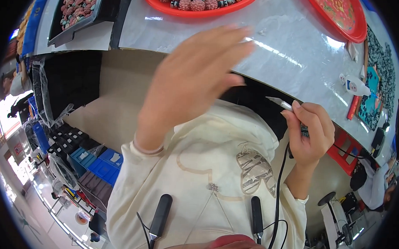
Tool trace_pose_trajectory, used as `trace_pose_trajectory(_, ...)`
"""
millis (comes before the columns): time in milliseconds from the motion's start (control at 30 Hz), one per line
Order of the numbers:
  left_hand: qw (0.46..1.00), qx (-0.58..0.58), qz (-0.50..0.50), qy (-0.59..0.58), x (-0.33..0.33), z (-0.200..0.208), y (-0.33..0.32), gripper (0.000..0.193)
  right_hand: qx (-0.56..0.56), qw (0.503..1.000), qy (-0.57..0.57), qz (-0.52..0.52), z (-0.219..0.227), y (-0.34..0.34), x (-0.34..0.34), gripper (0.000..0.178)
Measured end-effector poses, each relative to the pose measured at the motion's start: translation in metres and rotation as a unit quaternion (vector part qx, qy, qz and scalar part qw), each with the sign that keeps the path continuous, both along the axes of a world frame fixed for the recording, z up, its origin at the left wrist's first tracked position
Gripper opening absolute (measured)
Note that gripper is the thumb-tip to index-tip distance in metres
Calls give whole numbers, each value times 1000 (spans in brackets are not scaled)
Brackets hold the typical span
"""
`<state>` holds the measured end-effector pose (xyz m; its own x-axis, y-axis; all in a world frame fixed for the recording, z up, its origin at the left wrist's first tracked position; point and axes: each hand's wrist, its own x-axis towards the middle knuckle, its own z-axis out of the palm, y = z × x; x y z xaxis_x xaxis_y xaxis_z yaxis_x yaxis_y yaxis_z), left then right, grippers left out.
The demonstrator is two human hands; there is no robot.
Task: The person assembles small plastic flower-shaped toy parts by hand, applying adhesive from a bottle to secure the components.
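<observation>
My left hand [188, 80] is raised over the table's front edge, fingers stretched out and slightly smeared by motion, with nothing in it. To the right, my right hand [311, 130] pinches a craft knife [284, 103] between thumb and forefinger. Its pointed blade is directed left, beside the table edge. Something small, dark and greenish shows under the curled fingers of that hand; I cannot make out what. Beyond my left hand, a red tray [177, 10] holds pink knobbly pieces [198, 4] and grey-green beads on the table [281, 35].
At the far right stand another red tray [360, 31], a white bottle [357, 86], a teal sheet [370, 104] and dark green bead strands [388, 69]. A black bin [75, 39] of pink and grey pieces sits far left. A red stool [345, 151] stands below the table.
</observation>
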<state>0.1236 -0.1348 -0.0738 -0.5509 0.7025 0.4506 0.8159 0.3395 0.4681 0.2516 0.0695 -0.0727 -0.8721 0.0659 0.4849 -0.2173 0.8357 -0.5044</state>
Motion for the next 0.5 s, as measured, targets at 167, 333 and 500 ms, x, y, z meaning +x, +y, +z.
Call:
trace_pose_trajectory(167, 999, -16, -29, -15, -15, -20, 29, 48, -21, 999, 13, -38, 8, -2, 7, 22)
trace_pose_trajectory(333, 991, -58, -120, -9, -19, -16, -6, 45, -58, 995, 12, -83, 9, 8, 18, 21)
trace_pose_trajectory(500, 994, -30, -100, -38, -11, -18, -45, 30, -73, 996, 19, -56, 0, 12, 14, 23)
